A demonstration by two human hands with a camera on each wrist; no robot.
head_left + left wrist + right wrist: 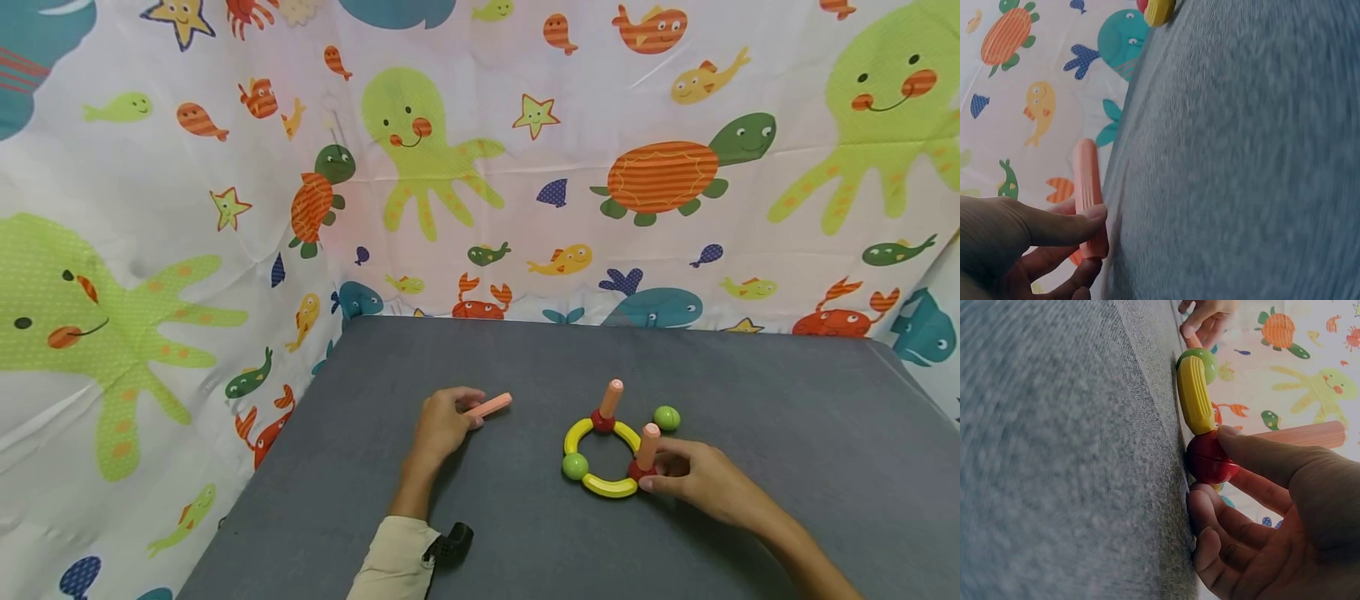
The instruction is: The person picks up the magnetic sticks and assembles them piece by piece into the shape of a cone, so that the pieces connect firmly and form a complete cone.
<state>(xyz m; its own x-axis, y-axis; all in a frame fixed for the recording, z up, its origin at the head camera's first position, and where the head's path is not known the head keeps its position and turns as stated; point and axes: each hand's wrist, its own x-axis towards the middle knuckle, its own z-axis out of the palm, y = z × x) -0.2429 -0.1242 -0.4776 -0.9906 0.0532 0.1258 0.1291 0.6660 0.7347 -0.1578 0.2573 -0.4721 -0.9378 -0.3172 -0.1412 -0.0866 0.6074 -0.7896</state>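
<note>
My left hand [442, 425] pinches a pink stick [491, 406] between thumb and fingers, over the left-middle of the table. In the left wrist view, this pink stick [1087, 178] has a grooved side. To the right lies a toy ring of yellow curved pieces [611, 486], joined by two red balls and a green ball [575, 466]. One upright pink stick [612, 398] stands in the far red ball [602, 421], another [648, 447] in the near one. My right hand [693, 479] holds that near red ball [1209, 457] between thumb and fingers, partly covering it.
A loose green ball [667, 418] lies on the grey table [510, 508], just beyond the right hand. Behind and left of the table hangs a curtain [480, 242] printed with sea animals. A black device [450, 546] is worn on the left wrist.
</note>
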